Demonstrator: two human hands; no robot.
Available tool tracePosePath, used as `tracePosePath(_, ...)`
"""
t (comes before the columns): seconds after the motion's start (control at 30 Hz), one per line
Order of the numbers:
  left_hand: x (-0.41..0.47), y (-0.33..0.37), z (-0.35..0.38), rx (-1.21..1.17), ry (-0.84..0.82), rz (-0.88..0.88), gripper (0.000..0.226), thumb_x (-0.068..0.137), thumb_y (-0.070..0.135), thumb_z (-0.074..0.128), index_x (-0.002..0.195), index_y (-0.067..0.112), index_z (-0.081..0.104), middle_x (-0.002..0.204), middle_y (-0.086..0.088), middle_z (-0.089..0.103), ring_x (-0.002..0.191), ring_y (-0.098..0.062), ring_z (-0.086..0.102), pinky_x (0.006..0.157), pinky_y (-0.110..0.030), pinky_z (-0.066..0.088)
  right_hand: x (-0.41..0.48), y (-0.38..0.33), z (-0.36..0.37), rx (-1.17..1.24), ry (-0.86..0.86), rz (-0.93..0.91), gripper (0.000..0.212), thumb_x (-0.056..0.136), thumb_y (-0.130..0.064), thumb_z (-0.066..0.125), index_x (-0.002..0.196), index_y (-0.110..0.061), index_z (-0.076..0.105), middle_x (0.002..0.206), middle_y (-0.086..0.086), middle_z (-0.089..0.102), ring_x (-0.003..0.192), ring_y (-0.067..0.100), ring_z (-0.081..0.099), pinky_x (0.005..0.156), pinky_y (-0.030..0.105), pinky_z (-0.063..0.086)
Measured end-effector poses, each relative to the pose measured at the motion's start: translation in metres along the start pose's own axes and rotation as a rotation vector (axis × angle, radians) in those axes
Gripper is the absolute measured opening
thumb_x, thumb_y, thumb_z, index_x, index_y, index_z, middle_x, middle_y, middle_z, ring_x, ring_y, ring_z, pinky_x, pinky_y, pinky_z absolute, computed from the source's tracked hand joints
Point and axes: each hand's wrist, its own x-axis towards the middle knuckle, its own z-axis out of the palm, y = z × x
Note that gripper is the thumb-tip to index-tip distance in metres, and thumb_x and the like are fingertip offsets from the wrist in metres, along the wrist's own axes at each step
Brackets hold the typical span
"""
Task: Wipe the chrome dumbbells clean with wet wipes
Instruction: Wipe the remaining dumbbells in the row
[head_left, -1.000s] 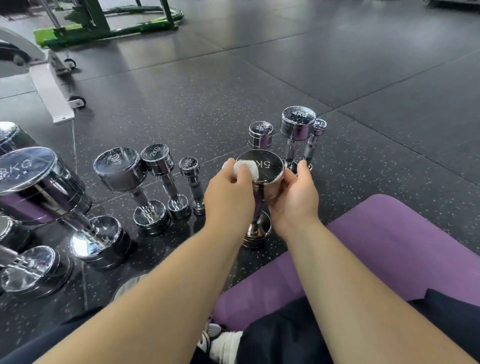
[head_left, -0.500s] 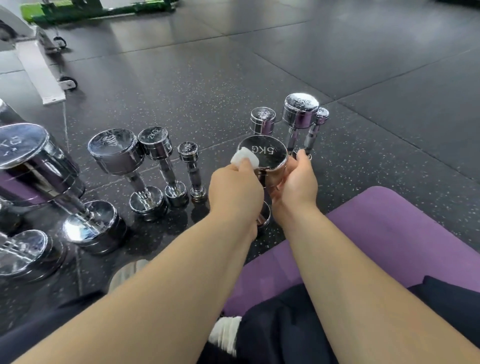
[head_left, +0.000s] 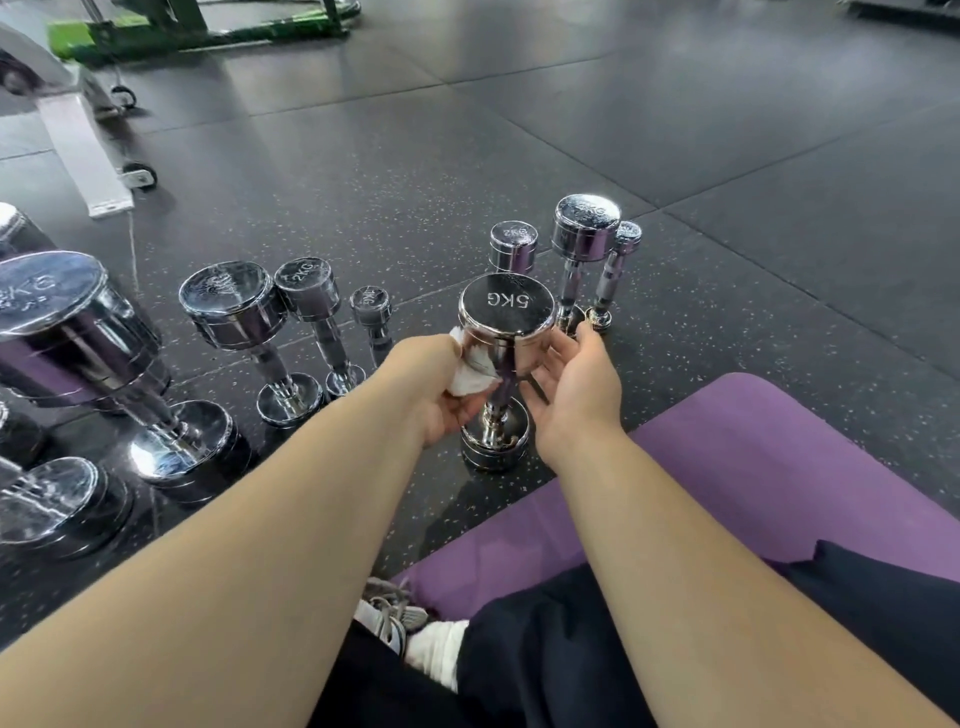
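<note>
Head view gives us the dark rubber floor (head_left: 675, 130), then our purple mat (head_left: 779, 467), then chrome dumbbells (head_left: 228, 306) standing on end in a row at our left, with a small cluster (head_left: 584, 228) beyond. The 5KG dumbbell (head_left: 506, 312) stands upright between our hands. Our left hand (head_left: 436, 384) grips the wet wipe (head_left: 470, 376) against its upper head; our right hand (head_left: 576, 384) is relaxed and open just beside it. We judge that much wiping remains. No wipe packet or bin shows.
</note>
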Motion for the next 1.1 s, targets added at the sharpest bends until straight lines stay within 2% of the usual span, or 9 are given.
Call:
tracePosePath(0.13,0.01,0.014,0.007,-0.199,-0.009,0.167,0.03,0.093,-0.008,0.037,0.078,0.007,0.058,0.056,-0.002,0.066,0.042,-0.009,0.045,0.045,-0.019,0.044,0.0,0.001,0.005,0.017,-0.026,-0.003,0.04,0.103,-0.044,0.039,0.1,-0.018,0.068,0.08,-0.006,0.069,0.076,0.008,0.064,0.071,0.026,0.049)
tracePosePath(0.23,0.013,0.017,0.01,-0.26,-0.055,0.182,0.026,0.095,-0.003,0.043,0.077,0.007,0.059,0.055,-0.001,0.058,0.035,-0.005,0.043,0.037,-0.015,0.039,0.001,0.0,0.005,-0.022,-0.008,0.015,0.04,0.104,-0.04,0.037,0.093,-0.016,0.067,0.077,-0.002,0.067,0.067,0.009,0.061,0.064,0.025,0.049)
tracePosePath(0.37,0.012,0.005,0.005,-0.268,-0.017,0.139,0.03,0.096,-0.004,0.041,0.072,0.01,0.052,0.05,0.001,0.051,0.041,-0.007,0.047,0.049,-0.019,0.049,0.005,0.003,0.001,-0.162,0.07,0.158,0.025,0.1,-0.027,0.045,0.08,-0.014,0.055,0.086,0.008,0.059,0.07,0.017,0.055,0.067,0.029,0.051)
tracePosePath(0.5,-0.003,-0.012,-0.005,-0.11,0.035,0.143,0.019,0.095,-0.003,0.045,0.084,0.009,0.056,0.076,-0.007,0.062,0.062,-0.014,0.059,0.055,-0.022,0.052,-0.005,0.006,-0.002,-0.134,-0.085,0.359,0.021,0.101,-0.02,0.043,0.095,-0.004,0.055,0.086,0.015,0.063,0.077,0.023,0.06,0.066,0.029,0.054)
tracePosePath(0.63,-0.015,-0.016,-0.009,-0.09,0.061,0.16,0.012,0.088,-0.005,0.057,0.083,0.006,0.06,0.079,-0.007,0.063,0.065,-0.014,0.06,0.05,-0.017,0.051,-0.013,-0.002,-0.008,-0.004,-0.16,0.334,0.033,0.102,-0.014,0.034,0.094,0.004,0.06,0.09,0.019,0.065,0.084,0.025,0.062,0.075,0.031,0.053)
tracePosePath(0.73,-0.02,-0.022,-0.008,0.052,0.113,0.203,0.011,0.082,0.0,0.068,0.077,0.008,0.061,0.072,-0.006,0.06,0.063,-0.014,0.052,0.057,-0.021,0.042,-0.017,-0.011,-0.011,0.104,-0.165,0.303,0.033,0.102,-0.021,0.039,0.096,0.005,0.06,0.092,0.021,0.065,0.086,0.028,0.063,0.082,0.034,0.051)
tracePosePath(0.83,-0.023,-0.021,-0.005,0.2,0.167,0.484,0.014,0.079,0.004,0.071,0.078,0.015,0.064,0.07,-0.003,0.064,0.062,-0.012,0.055,0.06,-0.023,0.045,-0.017,-0.015,-0.011,0.043,-0.148,0.226,0.022,0.1,-0.022,0.047,0.097,-0.006,0.062,0.087,0.014,0.067,0.084,0.023,0.064,0.077,0.031,0.053)
tracePosePath(0.93,-0.03,-0.019,-0.001,0.578,0.237,0.884,0.006,0.084,0.018,0.068,0.082,0.023,0.066,0.08,0.009,0.062,0.063,-0.003,0.052,0.059,-0.014,0.04,-0.014,-0.017,-0.011,-0.036,-0.102,0.158,0.02,0.098,-0.023,0.05,0.087,-0.014,0.064,0.075,0.003,0.066,0.072,0.016,0.061,0.071,0.027,0.051)
tracePosePath(1.1,-0.019,-0.034,0.012,0.976,0.248,1.399,0.011,0.075,0.013,0.072,0.084,0.02,0.074,0.085,0.006,0.067,0.081,-0.02,0.055,0.074,-0.028,0.043,-0.015,-0.012,-0.012,-0.152,-0.18,0.242,0.014,0.085,-0.016,0.053,0.074,-0.019,0.061,0.062,-0.002,0.057,0.058,0.014,0.053,0.055,0.021,0.05)
